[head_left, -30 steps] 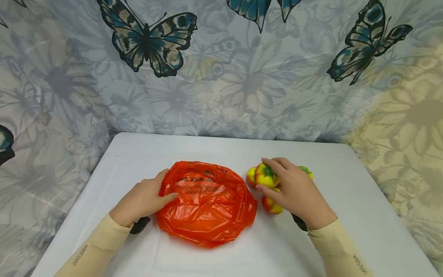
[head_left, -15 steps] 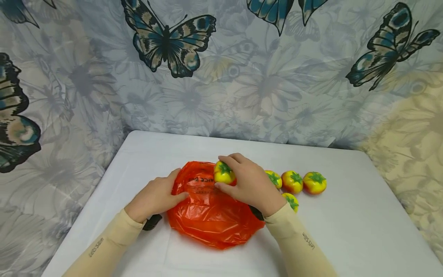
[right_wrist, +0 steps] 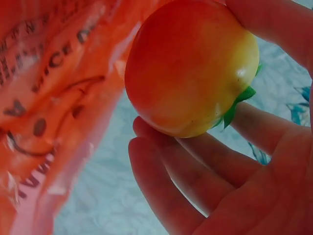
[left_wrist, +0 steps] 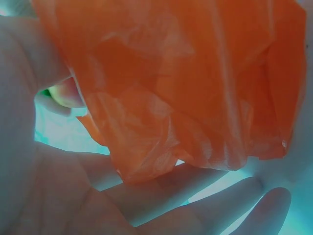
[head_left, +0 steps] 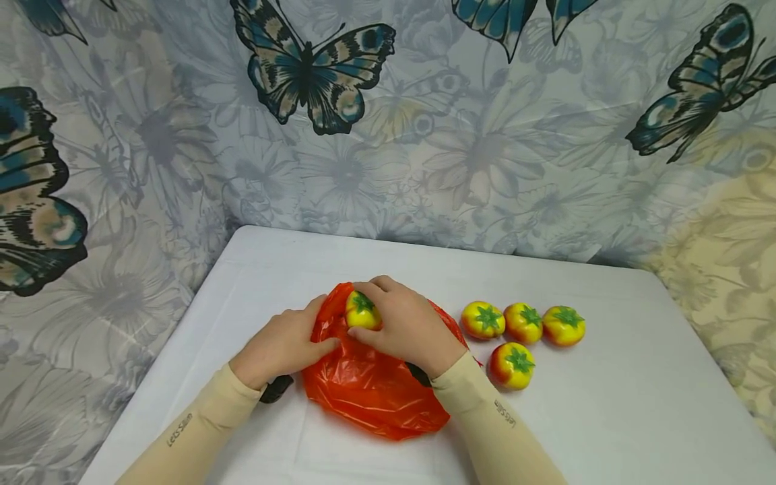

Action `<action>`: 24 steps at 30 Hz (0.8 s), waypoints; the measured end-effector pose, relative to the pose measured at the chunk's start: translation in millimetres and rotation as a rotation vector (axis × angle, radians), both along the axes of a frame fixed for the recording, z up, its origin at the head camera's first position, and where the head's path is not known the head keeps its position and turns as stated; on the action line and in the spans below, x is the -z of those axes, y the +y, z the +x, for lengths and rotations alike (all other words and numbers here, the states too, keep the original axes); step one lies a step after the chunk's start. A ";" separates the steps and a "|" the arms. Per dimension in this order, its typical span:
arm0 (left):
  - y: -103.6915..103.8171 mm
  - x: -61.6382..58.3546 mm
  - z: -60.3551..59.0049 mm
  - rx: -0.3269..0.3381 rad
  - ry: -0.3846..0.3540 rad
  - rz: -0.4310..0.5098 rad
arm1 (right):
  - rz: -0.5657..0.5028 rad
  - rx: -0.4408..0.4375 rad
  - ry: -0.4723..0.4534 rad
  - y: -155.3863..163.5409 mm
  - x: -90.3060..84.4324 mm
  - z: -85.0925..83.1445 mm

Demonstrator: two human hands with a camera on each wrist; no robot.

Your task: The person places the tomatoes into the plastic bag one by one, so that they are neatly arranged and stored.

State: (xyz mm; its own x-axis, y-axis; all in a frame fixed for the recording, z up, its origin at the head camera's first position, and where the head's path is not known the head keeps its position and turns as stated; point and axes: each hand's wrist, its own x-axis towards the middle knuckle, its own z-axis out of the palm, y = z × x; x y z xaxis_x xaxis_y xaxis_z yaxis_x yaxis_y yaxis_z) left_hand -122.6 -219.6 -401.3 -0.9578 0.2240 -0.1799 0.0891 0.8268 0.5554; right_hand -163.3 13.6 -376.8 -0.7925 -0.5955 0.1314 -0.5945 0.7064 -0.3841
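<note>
My left hand (head_left: pixel 281 347) grips the left edge of a red plastic bag (head_left: pixel 376 397), thumb in front and fingers behind. In the left wrist view the bag's orange-red film (left_wrist: pixel 161 88) hangs between thumb and fingers. My right hand (head_left: pixel 409 327) holds a round red-and-yellow fruit (head_left: pixel 359 313) with a tomato-like green leaf cap, over the upper left of the bag. In the right wrist view the fruit (right_wrist: pixel 190 68) sits between thumb and fingertips, beside the bag's printed side (right_wrist: pixel 49 88). The right hand and forearm hide part of the bag.
Several more such fruits lie right of the bag: three in a row, the middle one (head_left: pixel 523 323) among them, and one fruit (head_left: pixel 511 366) nearer the front. All stand on a white table (head_left: pixel 636 404), with a butterfly-patterned cloth (head_left: pixel 339 168) behind it.
My right hand has taken the fruit from the group at the right and carried it left over the bag. The left hand keeps its grip on the bag. The head view has shifted slightly.
</note>
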 end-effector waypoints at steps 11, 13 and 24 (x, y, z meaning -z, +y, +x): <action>-1.6 2.1 -0.3 -0.027 -0.039 0.018 | 0.080 -0.017 -0.048 -10.5 18.9 -3.1; -1.7 1.8 -0.4 -0.031 -0.039 0.009 | 0.085 -0.011 -0.061 -11.0 20.8 -3.7; 0.1 0.8 -1.7 -0.027 -0.028 0.000 | 0.080 0.004 -0.109 -12.7 27.3 -8.5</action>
State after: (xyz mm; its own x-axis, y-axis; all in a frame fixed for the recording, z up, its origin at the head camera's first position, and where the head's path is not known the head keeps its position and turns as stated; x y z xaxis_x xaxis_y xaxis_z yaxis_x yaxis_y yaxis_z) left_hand -124.3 -219.5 -402.1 -0.9582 0.1978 -0.2066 0.0507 0.8284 0.5578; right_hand -171.7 0.9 -404.1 -0.8017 -0.5977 -0.0038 -0.5495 0.7396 -0.3886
